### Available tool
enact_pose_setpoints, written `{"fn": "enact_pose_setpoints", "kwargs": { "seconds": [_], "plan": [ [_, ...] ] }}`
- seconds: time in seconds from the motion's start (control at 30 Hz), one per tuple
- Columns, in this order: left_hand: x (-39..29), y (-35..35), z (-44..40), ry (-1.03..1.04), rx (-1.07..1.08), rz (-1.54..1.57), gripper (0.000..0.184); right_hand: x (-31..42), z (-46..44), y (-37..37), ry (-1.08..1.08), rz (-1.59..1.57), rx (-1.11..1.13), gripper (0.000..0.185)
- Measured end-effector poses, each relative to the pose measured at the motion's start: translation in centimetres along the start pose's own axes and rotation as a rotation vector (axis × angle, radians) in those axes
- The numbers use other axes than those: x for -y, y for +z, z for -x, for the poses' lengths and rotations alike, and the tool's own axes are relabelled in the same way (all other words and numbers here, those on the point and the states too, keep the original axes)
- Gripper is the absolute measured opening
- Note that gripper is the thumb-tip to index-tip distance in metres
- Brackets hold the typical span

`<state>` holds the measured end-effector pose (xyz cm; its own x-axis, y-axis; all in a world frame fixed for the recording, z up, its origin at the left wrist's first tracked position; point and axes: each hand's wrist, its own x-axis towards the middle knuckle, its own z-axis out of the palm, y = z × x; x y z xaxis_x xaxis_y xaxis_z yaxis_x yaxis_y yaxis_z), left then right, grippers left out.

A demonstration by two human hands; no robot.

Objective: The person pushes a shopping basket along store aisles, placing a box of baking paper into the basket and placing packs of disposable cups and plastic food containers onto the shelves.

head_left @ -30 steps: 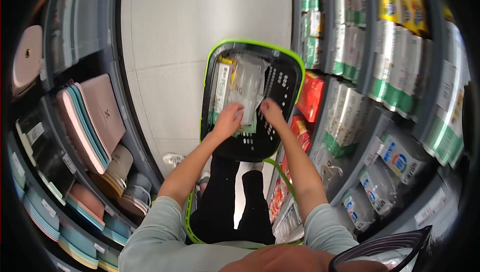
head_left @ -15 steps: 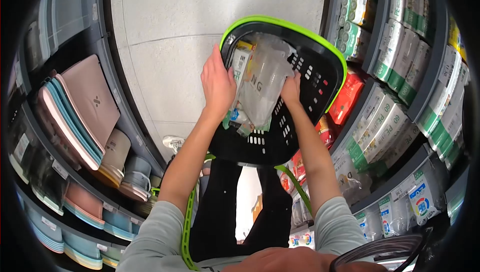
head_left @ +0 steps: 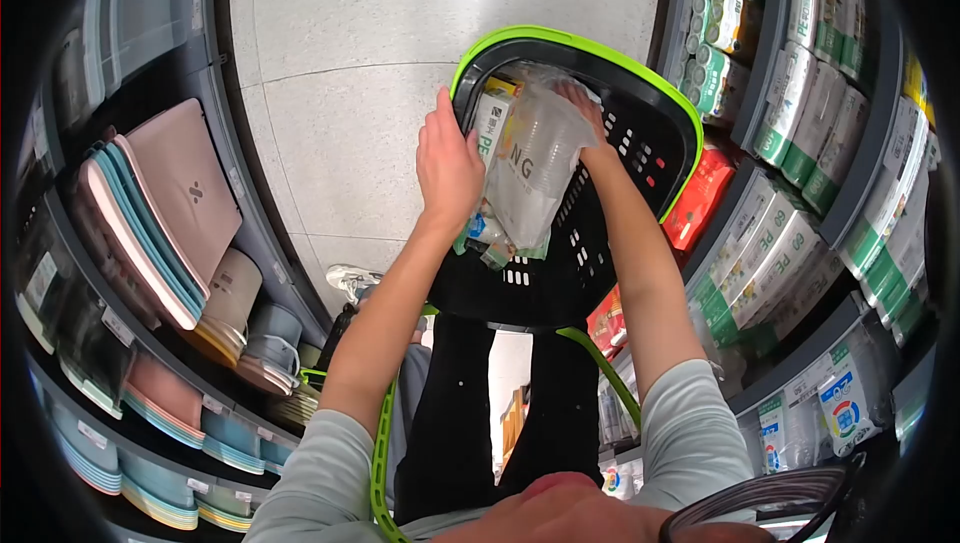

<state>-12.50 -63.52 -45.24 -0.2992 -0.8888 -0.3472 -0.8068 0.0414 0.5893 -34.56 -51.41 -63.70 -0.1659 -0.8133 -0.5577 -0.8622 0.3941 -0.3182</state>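
Observation:
A black shopping basket (head_left: 545, 295) with a bright green rim is in front of my legs. My left hand (head_left: 450, 165) is on its left side, fingers straight along the outside and thumb inward, gripping the wall. My right hand (head_left: 588, 123) reaches inside, fingers stretched out against the far right part of a translucent bag (head_left: 540, 158) that holds what look like stacked clear cups. Plastic film partly covers those fingertips. Beside the bag lies a white and green box marked PE (head_left: 490, 123). Small packets (head_left: 483, 231) are below it.
Shelves flank me. Pink and blue cutting boards (head_left: 185, 203) and pitchers (head_left: 270, 343) are at left; rolls and packs of bags (head_left: 770, 243) and a red package (head_left: 697, 198) are at right. A shoe (head_left: 352, 278) shows on the floor beyond my left arm.
My right hand has moved farther up along the bag, its fingers going from curled to stretched out. The basket has shifted slightly right in view. My left hand stays on the basket's side.

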Motion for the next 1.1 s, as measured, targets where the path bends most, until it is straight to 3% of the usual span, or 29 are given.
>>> {"fn": "enact_pose_setpoints", "kwargs": {
  "seconds": [0.17, 0.23, 0.37, 0.47, 0.53, 0.57, 0.63, 0.77, 0.83, 0.9, 1.03, 1.1],
  "plan": [
    [-0.1, -0.1, 0.1, -0.045, 0.031, 0.002, 0.069, -1.8, -2.4, 1.2, -0.119, 0.212, 0.042, 0.066],
    [0.2, -0.1, 0.1, -0.045, 0.014, 0.002, 0.068, -1.3, -2.7, 0.2, -0.101, 0.063, 0.08, 0.064],
    [-0.1, 0.0, -0.2, 0.016, -0.042, -0.04, 0.068, 1.7, -2.6, -4.6, 0.028, 0.15, 0.242, 0.058],
    [0.1, 0.2, -0.4, 0.024, -0.054, -0.044, 0.067, 0.6, -2.2, -3.5, -0.014, 0.274, 0.177, 0.047],
    [-0.1, 0.3, -0.3, 0.02, -0.061, -0.052, 0.067, -0.6, -0.5, -2.7, -0.266, 0.118, -0.148, 0.041],
    [-0.1, 0.3, -0.3, 0.019, -0.066, -0.062, 0.066, -1.1, 0.1, -2.6, -0.266, 0.118, -0.15, 0.041],
    [-0.4, 0.3, -0.3, 0.018, -0.065, -0.062, 0.066, -1.7, 1.8, -3.0, -0.222, -0.174, 0.081, 0.045],
    [-1.0, 0.4, -0.2, 0.019, -0.061, -0.065, 0.065, -0.6, 4.5, -4.0, -0.131, -0.16, 0.117, 0.053],
    [-1.1, 0.5, -0.2, 0.009, -0.056, -0.058, 0.065, 1.3, 5.7, -4.9, -0.13, 0.062, -0.022, 0.062],
    [-1.0, 0.6, -0.2, 0.002, -0.05, -0.055, 0.066, 1.7, 7.0, -4.4, -0.08, 0.005, -0.06, 0.061],
    [-0.8, 0.7, -0.1, 0.016, -0.069, -0.054, 0.067, 2.3, 9.1, -3.5, -0.066, 0.007, -0.069, 0.041],
    [-0.6, 0.6, -0.1, 0.044, -0.075, -0.047, 0.067, 2.8, 9.8, -3.8, -0.031, 0.088, 0.105, 0.044]
  ]
}}
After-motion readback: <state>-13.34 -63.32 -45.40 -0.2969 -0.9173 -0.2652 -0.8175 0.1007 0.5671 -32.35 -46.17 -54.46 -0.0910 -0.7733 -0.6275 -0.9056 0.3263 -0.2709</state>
